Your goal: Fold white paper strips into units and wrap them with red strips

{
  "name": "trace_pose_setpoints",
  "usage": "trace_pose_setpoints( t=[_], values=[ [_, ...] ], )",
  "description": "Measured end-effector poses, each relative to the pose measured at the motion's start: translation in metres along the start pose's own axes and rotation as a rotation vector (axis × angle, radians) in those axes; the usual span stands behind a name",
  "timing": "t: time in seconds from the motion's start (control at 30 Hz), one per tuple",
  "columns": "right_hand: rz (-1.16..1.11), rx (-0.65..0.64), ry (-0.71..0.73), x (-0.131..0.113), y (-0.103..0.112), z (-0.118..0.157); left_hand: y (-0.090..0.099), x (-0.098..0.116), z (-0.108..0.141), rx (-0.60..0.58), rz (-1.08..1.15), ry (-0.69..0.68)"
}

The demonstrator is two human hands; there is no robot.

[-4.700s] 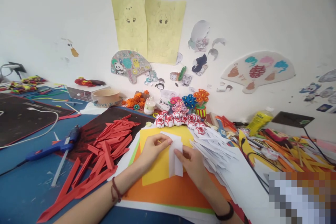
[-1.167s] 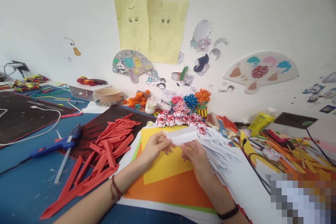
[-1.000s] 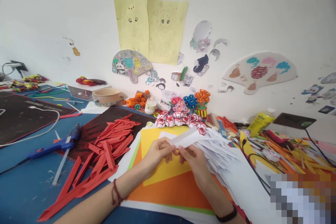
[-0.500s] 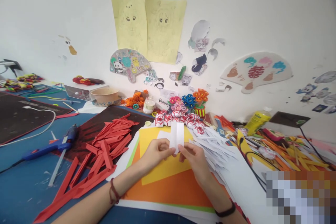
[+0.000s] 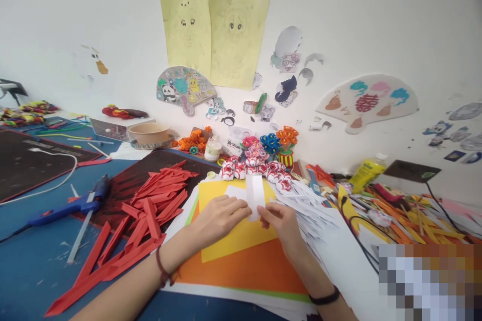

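Blue tabletop at near edge, w/ a sheet stack on it: orange sheet, yellow sheet over it. Above yellow, btwn both hands, is the white strip: long axis approx. straight away from the person, far end toward the flowers; plain paper, creased lengthwise, L part shaded, R part brighter. R hand has its grip clamped on the strip's lower R edge, thumb vs. fingers; L hand is palm down, fingertips at lower L edge, thumb hidden, can't tell if gripping. Red folded strips + blue glue gun to L, pile of white folded strips to R. Farther: red-white paper flowers, tan bowl. Back: white wall w/ 2 yellow drawings + a fan at R.
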State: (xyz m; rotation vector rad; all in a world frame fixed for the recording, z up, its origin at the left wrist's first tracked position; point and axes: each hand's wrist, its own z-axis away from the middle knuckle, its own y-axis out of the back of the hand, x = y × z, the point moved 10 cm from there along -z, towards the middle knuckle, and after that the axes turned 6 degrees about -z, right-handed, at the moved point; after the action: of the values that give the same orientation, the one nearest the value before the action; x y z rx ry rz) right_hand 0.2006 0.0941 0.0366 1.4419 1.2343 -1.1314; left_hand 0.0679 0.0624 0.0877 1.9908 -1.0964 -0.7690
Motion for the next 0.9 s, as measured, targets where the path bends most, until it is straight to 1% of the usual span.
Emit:
trace_pose_setpoints(
  t=[0.07, 0.13, 0.17, 0.27, 0.37, 0.47, 0.6, 0.7, 0.8, 0.9],
  values=[
    [0.007, -0.003, 0.001, 0.000, -0.001, 0.000, 0.000, 0.001, 0.001, 0.012, -0.019, -0.024],
    [0.002, -0.015, 0.009, 0.000, -0.003, 0.001, 0.000, -0.002, 0.002, 0.033, 0.013, 0.010],
    [-0.003, -0.022, 0.014, 0.000, -0.005, 0.002, 0.001, -0.006, 0.001, 0.042, 0.051, 0.049],
    [-0.019, -0.035, 0.018, -0.001, -0.008, 0.003, 0.000, -0.021, 0.000, 0.065, 0.239, 0.248],
    [-0.032, -0.006, 0.021, -0.002, -0.009, 0.005, -0.001, -0.032, 0.001, 0.090, 0.437, 0.439],
    [-0.047, 0.028, 0.023, -0.002, -0.009, 0.007, 0.000, -0.036, 0.005, 0.140, 0.553, 0.547],
    [-0.081, 0.069, 0.020, 0.001, -0.009, 0.008, 0.002, -0.039, 0.010, 0.201, 0.573, 0.612],
    [-0.108, 0.079, 0.025, 0.003, -0.008, 0.008, 0.000, -0.039, 0.011, 0.210, 0.598, 0.613],
    [-0.127, 0.087, 0.026, 0.004, -0.006, 0.008, -0.009, -0.041, 0.011, 0.202, 0.728, 0.629],
    [-0.150, 0.108, 0.026, 0.004, -0.005, 0.009, -0.022, -0.046, 0.016, 0.211, 0.913, 0.726]
  ],
)
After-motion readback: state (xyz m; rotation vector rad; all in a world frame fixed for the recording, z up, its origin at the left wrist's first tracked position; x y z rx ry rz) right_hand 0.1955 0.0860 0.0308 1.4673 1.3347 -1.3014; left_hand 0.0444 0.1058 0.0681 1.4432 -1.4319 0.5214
